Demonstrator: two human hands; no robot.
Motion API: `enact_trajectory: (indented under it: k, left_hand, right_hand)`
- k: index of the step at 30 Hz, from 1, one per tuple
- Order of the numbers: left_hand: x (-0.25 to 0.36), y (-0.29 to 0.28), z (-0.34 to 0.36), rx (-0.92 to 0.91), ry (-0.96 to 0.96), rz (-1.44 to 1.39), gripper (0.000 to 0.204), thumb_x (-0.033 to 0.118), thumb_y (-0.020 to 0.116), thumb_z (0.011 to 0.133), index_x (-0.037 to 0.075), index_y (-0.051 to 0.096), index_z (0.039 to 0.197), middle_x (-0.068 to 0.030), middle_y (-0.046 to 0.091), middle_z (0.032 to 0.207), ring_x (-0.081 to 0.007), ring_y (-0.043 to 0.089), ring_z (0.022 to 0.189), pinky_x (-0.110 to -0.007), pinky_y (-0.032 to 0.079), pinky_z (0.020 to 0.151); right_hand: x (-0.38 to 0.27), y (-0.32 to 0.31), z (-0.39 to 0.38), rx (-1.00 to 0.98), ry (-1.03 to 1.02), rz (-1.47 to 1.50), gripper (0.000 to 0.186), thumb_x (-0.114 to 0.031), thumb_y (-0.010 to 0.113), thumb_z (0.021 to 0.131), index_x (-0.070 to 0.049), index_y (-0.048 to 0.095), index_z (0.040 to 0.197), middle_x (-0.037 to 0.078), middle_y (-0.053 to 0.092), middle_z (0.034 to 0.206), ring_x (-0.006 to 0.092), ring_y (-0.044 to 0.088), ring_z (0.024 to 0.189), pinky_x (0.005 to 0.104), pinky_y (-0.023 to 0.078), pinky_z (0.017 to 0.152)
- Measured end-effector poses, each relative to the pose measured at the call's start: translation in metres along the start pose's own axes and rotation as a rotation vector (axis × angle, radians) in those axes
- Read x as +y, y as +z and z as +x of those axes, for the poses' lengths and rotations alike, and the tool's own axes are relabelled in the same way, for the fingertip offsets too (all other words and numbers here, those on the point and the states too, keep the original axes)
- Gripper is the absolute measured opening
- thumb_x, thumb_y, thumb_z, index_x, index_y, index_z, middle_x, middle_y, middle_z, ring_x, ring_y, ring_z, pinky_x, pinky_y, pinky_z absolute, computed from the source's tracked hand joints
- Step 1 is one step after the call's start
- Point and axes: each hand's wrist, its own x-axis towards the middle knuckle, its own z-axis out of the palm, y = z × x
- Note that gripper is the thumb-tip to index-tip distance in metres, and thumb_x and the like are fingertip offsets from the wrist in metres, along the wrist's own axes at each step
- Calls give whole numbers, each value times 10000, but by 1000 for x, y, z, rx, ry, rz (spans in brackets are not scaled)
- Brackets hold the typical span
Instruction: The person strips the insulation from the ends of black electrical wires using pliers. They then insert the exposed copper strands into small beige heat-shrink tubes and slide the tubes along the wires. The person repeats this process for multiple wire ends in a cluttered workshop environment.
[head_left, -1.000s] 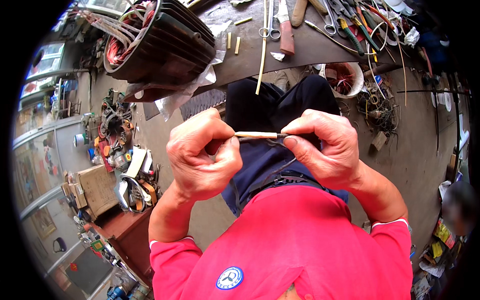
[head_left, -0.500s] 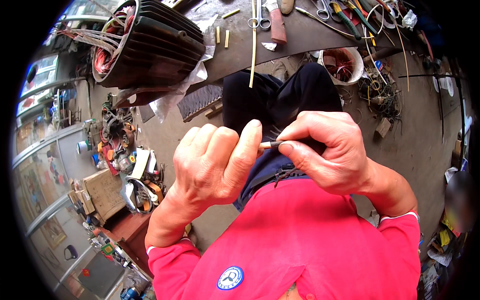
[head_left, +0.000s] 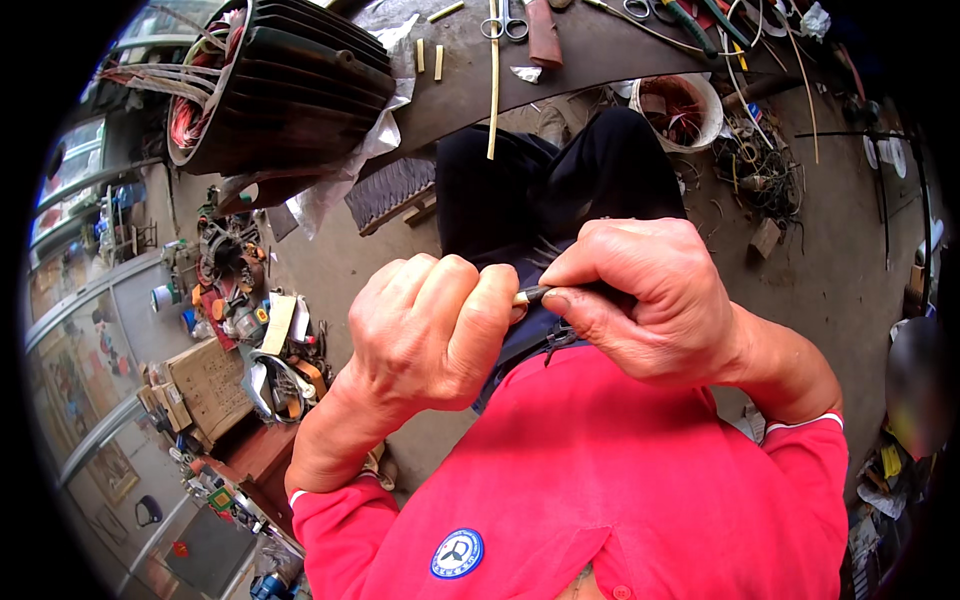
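Above my lap, my left hand (head_left: 430, 325) and my right hand (head_left: 645, 300) are close together. Between them runs a thin piece, pale at its left end and dark at its right (head_left: 530, 296). The left fingers are curled, with the pale end at the thumb; how they grip it is partly hidden. My right thumb and forefinger pinch the dark end. On the bench lie short yellowish tubing pieces (head_left: 438, 62), a long thin strip of similar tubing (head_left: 493, 110) overhanging the edge, and scissors (head_left: 515, 28).
A finned motor housing (head_left: 300, 90) with bundled wires (head_left: 190, 112) stands at the bench's left. Pliers (head_left: 692, 28) and cords lie at its right. Below are a white bucket (head_left: 714, 115) with reddish wire and a heap of wire scraps (head_left: 755, 175). Assorted parts crowd the left floor.
The bench and its things sit slightly higher and further left in the picture. My hands remain together; the thin piece has shifted slightly left and its dark end tilts up more.
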Motion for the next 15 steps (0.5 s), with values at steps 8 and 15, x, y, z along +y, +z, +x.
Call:
enact_trajectory:
  k: [8, 15]
  left_hand:
    - [1, 10, -2, 35, -27, -128, 227, 127, 702, 828, -6, 641, 1001, -46, 495, 678, -193, 498, 534, -322, 395, 477]
    - [8, -18, -6, 144, -664, -1054, 188, -28, 730, 872, -63, 655, 1041, -121, 675, 842, -150, 620, 647, -262, 488, 560]
  right_hand:
    - [4, 2, -1, -6, -73, -48, 122, -2, 747, 761, -31, 632, 792, 103, 607, 689, 287, 611, 605, 368, 471, 513]
    - [3, -9, 1, 21, -219, -131, 224, 97, 756, 727, -3, 673, 910, 76, 599, 667, 191, 528, 512, 309, 384, 463]
